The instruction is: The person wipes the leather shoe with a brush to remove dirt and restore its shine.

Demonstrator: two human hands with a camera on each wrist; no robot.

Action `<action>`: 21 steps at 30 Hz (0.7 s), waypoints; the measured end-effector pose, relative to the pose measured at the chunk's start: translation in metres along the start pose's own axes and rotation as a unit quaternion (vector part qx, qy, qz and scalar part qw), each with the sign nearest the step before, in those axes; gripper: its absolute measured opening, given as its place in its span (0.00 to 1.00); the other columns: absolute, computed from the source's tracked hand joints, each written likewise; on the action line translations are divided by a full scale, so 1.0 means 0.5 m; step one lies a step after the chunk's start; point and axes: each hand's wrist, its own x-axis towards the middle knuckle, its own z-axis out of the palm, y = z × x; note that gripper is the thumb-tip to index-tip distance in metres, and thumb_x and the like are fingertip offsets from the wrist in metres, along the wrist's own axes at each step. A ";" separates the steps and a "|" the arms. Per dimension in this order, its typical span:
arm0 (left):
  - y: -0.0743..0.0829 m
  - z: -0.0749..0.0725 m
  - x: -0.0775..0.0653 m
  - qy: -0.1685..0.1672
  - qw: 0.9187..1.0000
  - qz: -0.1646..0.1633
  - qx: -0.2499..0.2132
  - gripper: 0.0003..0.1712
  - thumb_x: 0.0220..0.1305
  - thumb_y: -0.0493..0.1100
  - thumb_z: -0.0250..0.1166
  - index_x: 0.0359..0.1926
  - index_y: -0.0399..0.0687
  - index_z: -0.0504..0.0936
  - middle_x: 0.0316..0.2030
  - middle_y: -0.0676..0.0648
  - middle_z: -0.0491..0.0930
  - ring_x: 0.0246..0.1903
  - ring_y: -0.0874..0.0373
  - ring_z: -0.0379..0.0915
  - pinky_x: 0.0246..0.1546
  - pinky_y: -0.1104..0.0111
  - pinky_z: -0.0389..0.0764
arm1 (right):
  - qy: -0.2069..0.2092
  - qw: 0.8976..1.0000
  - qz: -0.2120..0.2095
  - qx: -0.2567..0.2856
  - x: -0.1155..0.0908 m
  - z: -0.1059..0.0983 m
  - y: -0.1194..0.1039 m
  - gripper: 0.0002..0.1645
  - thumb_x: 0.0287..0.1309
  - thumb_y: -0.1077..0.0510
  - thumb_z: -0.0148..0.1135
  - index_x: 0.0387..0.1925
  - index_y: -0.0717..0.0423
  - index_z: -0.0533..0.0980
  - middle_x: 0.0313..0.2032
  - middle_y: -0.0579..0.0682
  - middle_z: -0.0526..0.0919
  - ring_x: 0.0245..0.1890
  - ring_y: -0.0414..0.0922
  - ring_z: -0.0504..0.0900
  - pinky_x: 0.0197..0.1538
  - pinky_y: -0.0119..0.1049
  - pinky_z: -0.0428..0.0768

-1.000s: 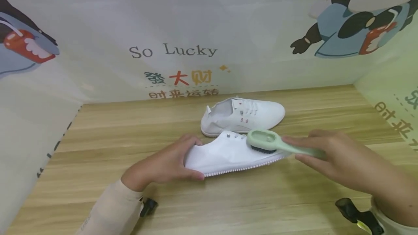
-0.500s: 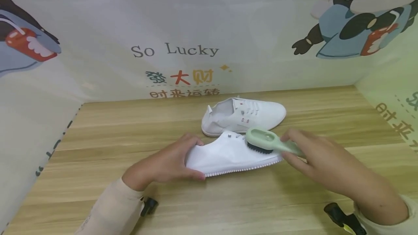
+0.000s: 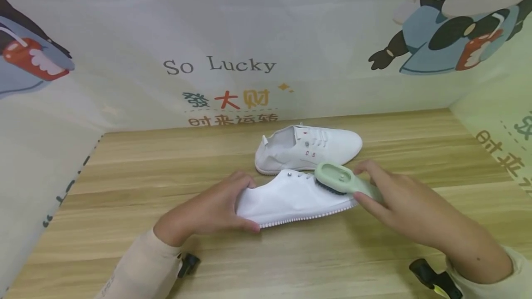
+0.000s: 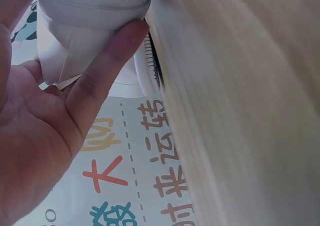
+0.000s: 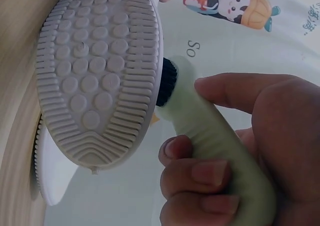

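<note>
My left hand [image 3: 212, 204] grips a white shoe [image 3: 287, 200] by its heel, thumb on the near side. The heel [image 4: 95, 15] shows between the fingers in the left wrist view. My right hand [image 3: 407, 202] holds a pale green brush [image 3: 334, 176] by its handle, fingers curled round it. The brush's black bristles [image 5: 167, 83] press on the shoe's upper near the toe, below the laces. In the right wrist view the shoe's studded sole [image 5: 95, 60] faces the camera, tilted up off the table.
A second white shoe [image 3: 328, 146] with laces lies on the wooden table [image 3: 124, 174] just behind the held one, toe to the right. A printed white backdrop [image 3: 232, 22] rises at the table's back and both sides.
My right hand has come left and closer to the brush head, now gripping the handle nearer the head. The brush has shifted slightly on the toe area. My left hand keeps its grip.
</note>
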 end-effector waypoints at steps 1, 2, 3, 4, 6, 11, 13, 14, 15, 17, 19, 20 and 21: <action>0.001 -0.001 -0.001 0.003 1.000 -0.001 0.004 0.34 0.42 0.55 0.82 0.46 0.53 0.74 0.46 0.53 0.72 0.44 0.60 0.71 0.48 0.68 0.75 | -0.001 1.000 0.005 0.000 0.000 0.000 0.000 0.26 0.69 0.46 0.60 0.62 0.48 0.65 0.48 0.55 0.84 0.26 0.39 0.73 0.27 0.33 0.70; 0.001 -0.002 -0.002 0.006 1.000 -0.002 0.006 0.34 0.42 0.54 0.83 0.46 0.52 0.74 0.45 0.53 0.72 0.43 0.60 0.71 0.47 0.68 0.75 | -0.002 1.000 0.011 -0.001 0.001 -0.001 0.000 0.27 0.69 0.46 0.59 0.63 0.48 0.65 0.48 0.55 0.84 0.27 0.39 0.73 0.27 0.33 0.70; 0.001 -0.003 -0.003 0.010 1.000 -0.002 0.011 0.34 0.41 0.54 0.83 0.46 0.52 0.74 0.45 0.53 0.72 0.43 0.60 0.71 0.47 0.68 0.75 | -0.002 1.000 0.016 -0.002 0.001 -0.001 0.000 0.27 0.69 0.46 0.59 0.63 0.49 0.65 0.47 0.56 0.84 0.26 0.40 0.73 0.26 0.33 0.69; 0.001 -0.004 -0.004 0.014 1.000 -0.003 0.015 0.34 0.41 0.53 0.83 0.46 0.52 0.75 0.45 0.52 0.72 0.42 0.60 0.71 0.46 0.68 0.76 | -0.003 1.000 0.022 -0.002 0.001 -0.001 0.000 0.27 0.70 0.45 0.58 0.63 0.49 0.64 0.47 0.56 0.84 0.25 0.40 0.72 0.25 0.33 0.69; 0.001 -0.006 -0.006 0.021 0.999 -0.008 0.026 0.33 0.40 0.53 0.83 0.45 0.52 0.75 0.44 0.53 0.72 0.40 0.61 0.71 0.44 0.68 0.76 | -0.003 0.999 0.033 -0.003 0.001 -0.001 0.000 0.27 0.70 0.45 0.57 0.64 0.49 0.64 0.43 0.55 0.83 0.24 0.40 0.71 0.23 0.33 0.68; 0.000 -0.013 -0.007 0.027 0.998 -0.017 0.057 0.33 0.40 0.54 0.83 0.44 0.51 0.75 0.43 0.52 0.70 0.37 0.61 0.71 0.41 0.70 0.76 | -0.007 0.999 0.053 0.000 0.004 -0.001 0.005 0.26 0.73 0.45 0.52 0.64 0.51 0.63 0.30 0.49 0.79 0.18 0.39 0.67 0.20 0.34 0.67; 0.001 -0.017 -0.006 0.034 0.997 -0.017 0.072 0.33 0.40 0.54 0.83 0.44 0.50 0.75 0.44 0.52 0.69 0.36 0.61 0.71 0.39 0.70 0.76 | -0.009 0.998 0.062 -0.002 0.004 -0.001 0.008 0.26 0.73 0.45 0.51 0.64 0.52 0.62 0.28 0.48 0.77 0.17 0.40 0.66 0.20 0.35 0.66; 0.001 -0.018 -0.006 0.038 0.996 -0.018 0.079 0.33 0.40 0.54 0.83 0.43 0.50 0.75 0.44 0.52 0.69 0.35 0.61 0.71 0.39 0.70 0.76 | -0.010 0.998 0.065 -0.002 0.005 -0.001 0.010 0.26 0.73 0.45 0.50 0.64 0.52 0.62 0.27 0.48 0.76 0.17 0.41 0.66 0.20 0.35 0.66; 0.001 -0.020 -0.007 0.041 0.995 -0.020 0.087 0.33 0.40 0.54 0.83 0.43 0.50 0.75 0.44 0.52 0.69 0.34 0.61 0.71 0.38 0.70 0.76 | -0.011 0.998 0.069 -0.003 0.006 -0.001 0.012 0.26 0.73 0.44 0.50 0.64 0.52 0.62 0.27 0.48 0.76 0.17 0.41 0.66 0.20 0.36 0.65; 0.000 -0.023 -0.009 0.047 0.994 -0.025 0.100 0.32 0.41 0.53 0.83 0.42 0.50 0.74 0.45 0.52 0.69 0.33 0.61 0.71 0.37 0.70 0.76 | -0.012 0.997 0.072 -0.003 0.007 0.000 0.014 0.26 0.73 0.45 0.51 0.64 0.52 0.62 0.25 0.47 0.75 0.17 0.41 0.66 0.20 0.36 0.65; -0.002 -0.025 -0.011 0.047 0.992 -0.033 0.109 0.32 0.40 0.54 0.83 0.40 0.50 0.74 0.45 0.52 0.69 0.31 0.61 0.71 0.35 0.70 0.75 | -0.014 0.997 0.073 0.001 0.008 0.003 0.014 0.26 0.73 0.45 0.52 0.64 0.52 0.62 0.24 0.47 0.74 0.17 0.41 0.66 0.20 0.35 0.66; -0.003 -0.025 -0.013 0.047 0.992 -0.037 0.113 0.32 0.40 0.54 0.84 0.40 0.51 0.74 0.44 0.52 0.69 0.31 0.61 0.71 0.34 0.70 0.75 | -0.016 0.997 0.073 0.003 0.009 0.005 0.014 0.25 0.73 0.46 0.52 0.63 0.51 0.62 0.23 0.46 0.73 0.16 0.41 0.66 0.20 0.35 0.66; -0.004 -0.025 -0.013 0.047 0.991 -0.038 0.119 0.31 0.40 0.54 0.84 0.39 0.51 0.73 0.44 0.52 0.69 0.30 0.61 0.71 0.32 0.70 0.75 | -0.017 0.997 0.073 0.003 0.010 0.006 0.014 0.25 0.72 0.46 0.52 0.63 0.51 0.62 0.22 0.46 0.73 0.16 0.41 0.65 0.19 0.34 0.66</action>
